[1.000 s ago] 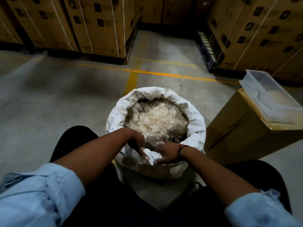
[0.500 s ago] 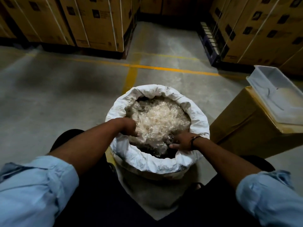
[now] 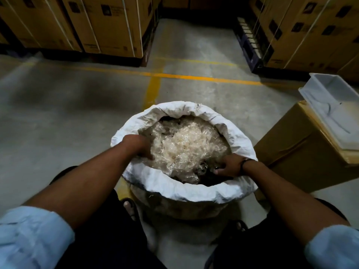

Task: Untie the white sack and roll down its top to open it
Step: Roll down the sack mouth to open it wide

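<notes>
Both hands (image 3: 137,145) apart, inside sack (image 3: 186,193)

Single view only, head-worn, wide-angle; no second view to overlap. Camera sits above seated person, faces forward and steeply down. Near field: both forearms enter from bottom corners, left hand (image 3: 138,145) and right hand (image 3: 229,165) at frame centre, close to lens, over mouth of white sack (image 3: 186,193). Sack stands between knees, seen almost from above. Far field: concrete floor (image 3: 58,113), stacked cartons (image 3: 108,24) along top edge. Straight lines bow near borders.
</notes>
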{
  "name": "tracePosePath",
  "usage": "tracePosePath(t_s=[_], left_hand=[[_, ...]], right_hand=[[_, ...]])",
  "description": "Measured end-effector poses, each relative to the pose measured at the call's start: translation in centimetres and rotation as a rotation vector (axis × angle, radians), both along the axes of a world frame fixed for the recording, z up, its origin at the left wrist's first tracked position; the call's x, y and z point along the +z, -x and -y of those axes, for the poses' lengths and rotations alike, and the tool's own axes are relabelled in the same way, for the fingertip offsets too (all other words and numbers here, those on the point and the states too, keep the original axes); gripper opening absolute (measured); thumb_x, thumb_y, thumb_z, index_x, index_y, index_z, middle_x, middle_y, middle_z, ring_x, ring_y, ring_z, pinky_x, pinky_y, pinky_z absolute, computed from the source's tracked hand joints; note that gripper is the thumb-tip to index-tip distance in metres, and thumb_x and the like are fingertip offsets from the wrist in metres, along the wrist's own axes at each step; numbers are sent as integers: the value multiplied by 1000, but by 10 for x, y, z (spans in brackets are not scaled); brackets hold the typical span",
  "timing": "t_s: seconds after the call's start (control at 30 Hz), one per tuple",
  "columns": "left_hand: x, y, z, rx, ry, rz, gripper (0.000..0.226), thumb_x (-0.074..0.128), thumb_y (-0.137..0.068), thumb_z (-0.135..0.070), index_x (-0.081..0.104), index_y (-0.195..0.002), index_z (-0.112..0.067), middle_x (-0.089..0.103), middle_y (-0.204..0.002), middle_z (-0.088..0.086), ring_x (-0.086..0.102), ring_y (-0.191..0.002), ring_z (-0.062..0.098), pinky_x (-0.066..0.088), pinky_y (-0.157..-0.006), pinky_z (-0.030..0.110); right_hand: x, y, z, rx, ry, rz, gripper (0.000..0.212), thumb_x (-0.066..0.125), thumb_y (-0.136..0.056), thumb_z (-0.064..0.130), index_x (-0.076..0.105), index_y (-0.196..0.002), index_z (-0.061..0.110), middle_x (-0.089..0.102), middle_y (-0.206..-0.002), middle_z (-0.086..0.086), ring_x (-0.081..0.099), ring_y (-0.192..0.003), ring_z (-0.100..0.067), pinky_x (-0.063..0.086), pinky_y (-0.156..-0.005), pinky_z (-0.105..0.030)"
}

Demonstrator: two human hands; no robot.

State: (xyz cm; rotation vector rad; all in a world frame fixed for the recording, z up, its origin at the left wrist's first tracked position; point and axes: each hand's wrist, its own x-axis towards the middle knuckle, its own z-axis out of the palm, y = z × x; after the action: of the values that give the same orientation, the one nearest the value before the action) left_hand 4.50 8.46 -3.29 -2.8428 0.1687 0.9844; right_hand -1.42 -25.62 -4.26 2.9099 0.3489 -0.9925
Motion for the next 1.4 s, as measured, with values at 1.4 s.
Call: tracePosePath(t_s=[1.4], left_hand=[[30, 59, 68, -95, 183, -645, 43, 49, -104, -27, 57, -136, 0, 66, -126, 15, 63, -93, 20, 47, -75, 26]], right_hand=[[13, 48, -69, -54, -246, -203, 47, 54, -89, 58, 62, -62, 21, 65, -70, 2, 58, -67, -15, 52, -76, -37]])
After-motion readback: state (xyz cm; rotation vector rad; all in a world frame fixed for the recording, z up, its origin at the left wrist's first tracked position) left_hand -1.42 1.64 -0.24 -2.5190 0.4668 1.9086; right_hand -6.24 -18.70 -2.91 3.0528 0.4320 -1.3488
